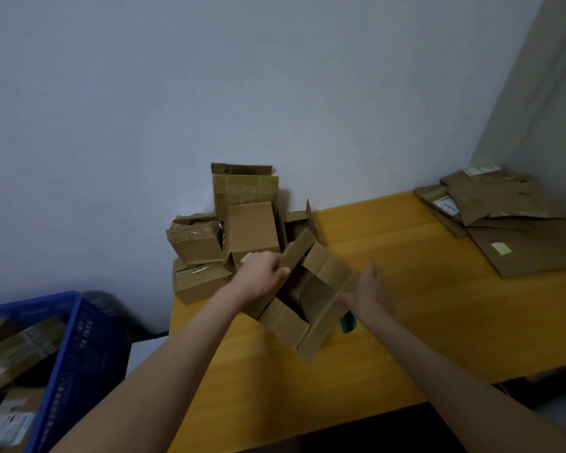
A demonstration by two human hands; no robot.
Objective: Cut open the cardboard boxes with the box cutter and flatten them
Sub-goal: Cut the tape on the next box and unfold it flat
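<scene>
Cardboard box (303, 308): it sits near the middle of the yellow table (422, 315), just in front of the pile by the wall. Its flaps are up and its open mouth faces up and toward me. As far as I can tell, its long axis runs away from me, slanted a little to the right, with one corner pointing at the near edge.

The pale wall (242, 93) fills most of my view, smooth and plain. The table below it has a flat top with a faint wood grain.

At far right lies a stack of flattened cardboard (520, 230), wide brown sheets with small white labels. At lower left stands a blue crate (79, 354) with perforated plastic walls, holding more labelled cartons.

Against the wall is a pile of boxes (242, 230), blocky brown corrugated shapes, some wrapped in shiny tape and one standing tall at the back.

The left hand (262, 274) grips the box's far-left flap, fingers curled over its edge and thumb underneath. The right hand (368, 289) is at the box's right side, motion-blurred, fingers straight and close together; I cannot tell whether it touches the cardboard.

A small dark-green object (347, 323) lies on the table under the right wrist. It is too blurred to identify.
</scene>
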